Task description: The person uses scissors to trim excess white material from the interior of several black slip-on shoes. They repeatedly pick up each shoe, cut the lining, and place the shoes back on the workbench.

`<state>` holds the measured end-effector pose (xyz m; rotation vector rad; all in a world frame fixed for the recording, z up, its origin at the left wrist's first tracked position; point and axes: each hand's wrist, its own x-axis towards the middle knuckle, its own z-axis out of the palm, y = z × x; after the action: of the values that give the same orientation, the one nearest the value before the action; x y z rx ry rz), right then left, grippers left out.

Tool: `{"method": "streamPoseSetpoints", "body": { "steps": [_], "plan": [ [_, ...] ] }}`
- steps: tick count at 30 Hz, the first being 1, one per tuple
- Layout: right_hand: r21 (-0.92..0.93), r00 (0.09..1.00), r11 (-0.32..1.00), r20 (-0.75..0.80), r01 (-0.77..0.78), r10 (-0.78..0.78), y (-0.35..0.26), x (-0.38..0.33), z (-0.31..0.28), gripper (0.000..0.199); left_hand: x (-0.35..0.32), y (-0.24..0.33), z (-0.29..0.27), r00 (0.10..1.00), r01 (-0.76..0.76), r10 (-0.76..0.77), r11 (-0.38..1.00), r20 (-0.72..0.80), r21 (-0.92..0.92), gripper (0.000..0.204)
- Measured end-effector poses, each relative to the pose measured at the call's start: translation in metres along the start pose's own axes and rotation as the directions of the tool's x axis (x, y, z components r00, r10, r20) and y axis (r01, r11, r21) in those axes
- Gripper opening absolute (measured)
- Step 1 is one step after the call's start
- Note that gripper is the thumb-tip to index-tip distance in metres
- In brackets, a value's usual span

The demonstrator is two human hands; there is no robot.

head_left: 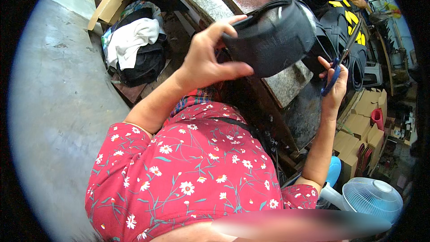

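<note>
My left hand (210, 58) grips a black rubber piece (273, 38) at its near-left edge, thumb under, fingers curled over. My right hand (335, 80), just right of it, is closed around blue-handled scissors (333, 74).

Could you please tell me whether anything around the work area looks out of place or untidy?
Nothing looks damaged or spilled. The left hand grips a dark rubber piece and the right hand holds blue-handled scissors. The one untidy spot is a white cloth heaped loosely over a black bag on the floor.
</note>
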<state>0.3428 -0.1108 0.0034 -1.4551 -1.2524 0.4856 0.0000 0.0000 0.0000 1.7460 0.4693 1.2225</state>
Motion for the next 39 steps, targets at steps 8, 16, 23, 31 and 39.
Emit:
{"method": "streamPoseSetpoints", "body": {
  "steps": [8,16,23,31,39],
  "plan": [
    [-0.066,0.998,0.998,0.062,-0.006,0.01,-0.037,-0.056,-0.006,0.031,0.031,-0.067,-0.065,0.864,0.406,-0.5,0.617,0.062,-0.674,0.069],
    [-0.106,0.999,0.994,0.047,-0.005,0.01,-0.066,-0.099,-0.006,0.033,0.021,-0.08,-0.063,0.725,0.435,-0.689,0.447,0.01,-0.782,0.067],
    [-0.048,0.997,0.997,0.052,-0.061,0.064,-0.071,-0.1,-0.011,0.04,0.028,-0.098,-0.066,0.813,0.38,-0.566,0.337,0.138,-0.861,0.059],
    [-0.319,0.945,0.917,0.142,-0.239,0.296,-0.052,-0.089,-0.005,0.03,0.053,-0.145,-0.053,0.755,0.573,-0.608,0.432,0.244,-0.696,0.055],
    [-0.185,0.953,0.942,0.064,-0.28,0.296,-0.056,-0.104,-0.01,0.026,0.053,-0.098,-0.066,0.653,0.757,-0.703,0.611,0.28,-0.231,0.072]
  ]
}}
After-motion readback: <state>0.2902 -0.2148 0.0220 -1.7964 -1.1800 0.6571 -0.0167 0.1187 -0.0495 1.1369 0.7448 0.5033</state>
